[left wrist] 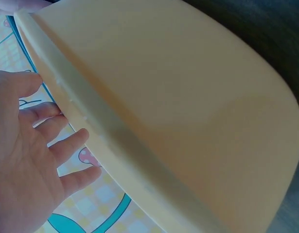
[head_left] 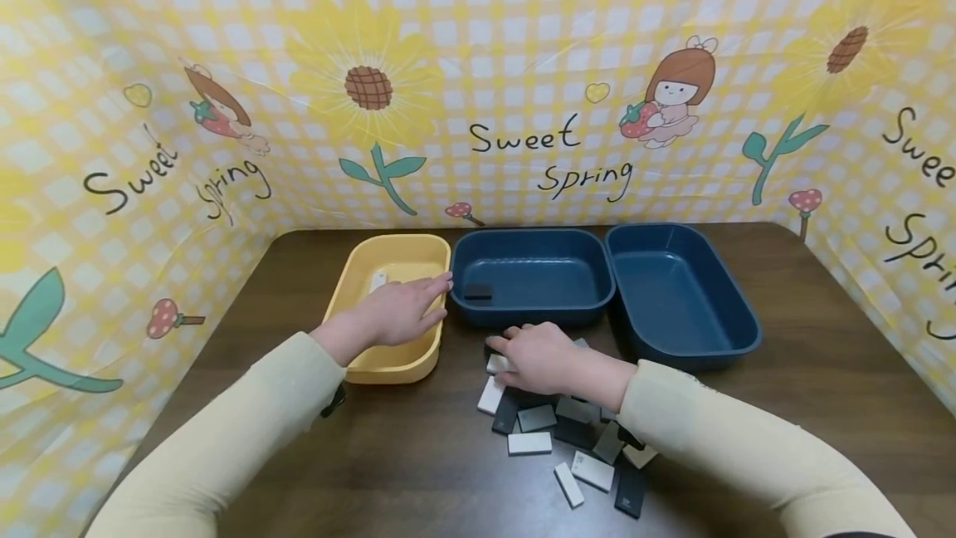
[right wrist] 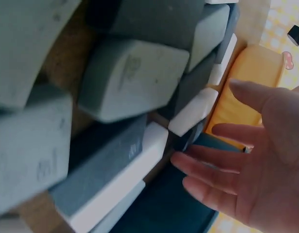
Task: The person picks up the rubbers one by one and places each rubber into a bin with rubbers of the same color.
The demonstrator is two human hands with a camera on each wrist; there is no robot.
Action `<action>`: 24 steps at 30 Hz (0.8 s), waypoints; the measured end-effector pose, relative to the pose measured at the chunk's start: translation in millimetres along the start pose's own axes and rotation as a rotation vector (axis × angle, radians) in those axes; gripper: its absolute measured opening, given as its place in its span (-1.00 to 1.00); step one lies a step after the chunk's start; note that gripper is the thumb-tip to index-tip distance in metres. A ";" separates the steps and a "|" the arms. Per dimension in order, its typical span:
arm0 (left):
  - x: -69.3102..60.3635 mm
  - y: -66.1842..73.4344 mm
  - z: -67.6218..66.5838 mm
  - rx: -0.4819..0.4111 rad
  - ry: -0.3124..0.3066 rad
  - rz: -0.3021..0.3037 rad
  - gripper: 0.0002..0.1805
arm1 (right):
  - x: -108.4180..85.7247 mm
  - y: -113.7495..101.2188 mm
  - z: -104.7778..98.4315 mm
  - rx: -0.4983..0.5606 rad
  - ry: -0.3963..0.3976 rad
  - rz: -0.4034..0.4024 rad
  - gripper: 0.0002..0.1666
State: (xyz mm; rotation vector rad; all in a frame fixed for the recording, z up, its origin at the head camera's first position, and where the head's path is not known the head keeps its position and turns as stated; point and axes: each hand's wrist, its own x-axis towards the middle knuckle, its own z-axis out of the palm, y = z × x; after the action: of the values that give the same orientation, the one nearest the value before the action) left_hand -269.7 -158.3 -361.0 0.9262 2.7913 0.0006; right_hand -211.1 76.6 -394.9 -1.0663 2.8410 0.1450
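My left hand (head_left: 398, 310) hovers above the yellow bin (head_left: 358, 372), its fingers extended toward the right rim and holding nothing. A white block (head_left: 378, 279) lies in that bin. My right hand (head_left: 541, 359) is over the pile of small rectangular blocks, some white, some grey and some black. In the right wrist view its fingers (right wrist: 212, 170) are loosely bent beside a white block (right wrist: 194, 111) and a dark one; no block shows between them. Part of the pile is hidden beneath this hand. A black block (head_left: 478, 292) lies in the middle blue bin (head_left: 538, 315).
Another blue bin (head_left: 698, 353) stands at the right, beside the middle one. Loose white blocks (head_left: 568, 485) and a black block (head_left: 629, 494) lie toward the front of the brown table (head_left: 358, 463). A patterned yellow cloth (head_left: 448, 48) encloses the back and sides.
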 end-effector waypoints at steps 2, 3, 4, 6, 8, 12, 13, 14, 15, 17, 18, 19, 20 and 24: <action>1.0 0.3 -0.9 0.001 0.004 0.003 -0.33 | 1.8 -2.2 1.4 0.015 -0.021 0.022 -0.37; 1.3 0.6 -1.6 0.002 0.002 0.001 -0.33 | 2.6 -3.1 2.1 0.024 -0.024 0.029 -0.39; 1.8 0.7 -2.1 0.001 -0.001 -0.002 -0.33 | 3.2 -3.8 2.3 0.031 -0.028 0.034 -0.41; 2.4 1.0 -3.1 0.001 -0.007 -0.005 -0.33 | 3.9 -5.3 2.7 0.049 -0.033 0.034 -0.43; 2.5 1.1 -4.0 0.003 -0.013 -0.007 -0.33 | 4.5 -6.5 3.0 0.062 -0.037 0.028 -0.44; 0.9 1.2 -6.0 0.008 -0.017 -0.011 -0.33 | 7.4 -9.2 3.2 0.093 -0.026 0.008 -0.45; 0.5 1.2 -6.5 0.006 -0.020 -0.015 -0.33 | 8.8 -9.9 3.2 0.102 -0.020 0.002 -0.46; 0.0 1.4 -6.9 0.003 -0.022 -0.019 -0.33 | 10.3 -11.0 2.9 0.109 -0.013 -0.004 -0.47; -0.4 1.8 -7.4 -0.003 -0.026 -0.023 -0.32 | 11.8 -12.2 2.7 0.118 -0.008 -0.010 -0.48; -0.7 2.0 -7.4 -0.010 -0.031 -0.025 -0.32 | 15.0 -15.1 2.4 0.127 0.005 -0.027 -0.50; -0.8 2.1 -7.2 -0.013 -0.033 -0.025 -0.32 | 16.6 -16.8 2.3 0.132 0.011 -0.034 -0.52; -1.0 2.4 -7.0 -0.016 -0.037 -0.025 -0.32 | 18.2 -18.5 2.5 0.133 0.018 -0.042 -0.54; -1.0 2.7 -6.6 -0.018 -0.040 -0.025 -0.32 | 19.8 -20.1 2.9 0.138 0.025 -0.047 -0.57; -1.2 3.6 -5.9 -0.020 -0.043 -0.024 -0.32 | 26.5 -25.0 5.2 0.163 0.055 -0.051 -0.65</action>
State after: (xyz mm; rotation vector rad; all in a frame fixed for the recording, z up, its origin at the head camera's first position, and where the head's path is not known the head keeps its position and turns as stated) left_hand -267.8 -155.8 -354.8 0.8773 2.7575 0.0045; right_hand -214.1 41.3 -404.8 -1.1228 2.8117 -0.1196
